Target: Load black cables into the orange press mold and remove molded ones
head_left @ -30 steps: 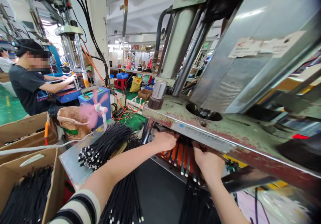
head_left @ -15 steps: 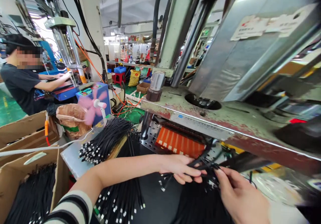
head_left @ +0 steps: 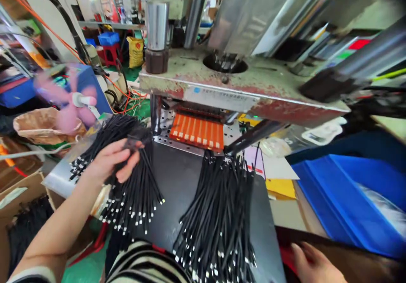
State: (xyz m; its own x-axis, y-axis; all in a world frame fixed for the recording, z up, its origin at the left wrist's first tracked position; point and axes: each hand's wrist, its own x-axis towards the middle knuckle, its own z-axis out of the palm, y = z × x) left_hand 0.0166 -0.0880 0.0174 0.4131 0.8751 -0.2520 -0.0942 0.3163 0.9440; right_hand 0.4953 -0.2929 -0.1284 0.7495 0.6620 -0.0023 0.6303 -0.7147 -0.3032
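My left hand (head_left: pixel 117 160) is over the left bundle of black cables (head_left: pixel 136 198), its fingers curled and closed around dark cable ends near the bundle's top; blur hides how many. That bundle has white-tipped ends fanned toward me. A second bundle of black cables (head_left: pixel 218 215) lies on the dark tabletop (head_left: pixel 171 168), below the press opening. At the lower right my right hand (head_left: pixel 314 264) is off the table's side, partly cut off by the frame, fingers loosely apart with nothing seen in them.
In the press (head_left: pixel 222 75) sits an orange ribbed mold block (head_left: pixel 196 130). Another cable pile (head_left: pixel 104 143) lies at the left, near a spinning pink fan (head_left: pixel 76 99). A cardboard box (head_left: pixel 31 190) holds more cables. Blue bins (head_left: pixel 342 198) stand at the right.
My hands have parted from the cables they held together before the press. The left moved left to the left bundle, the right moved down and right. The view turned rightward and down.
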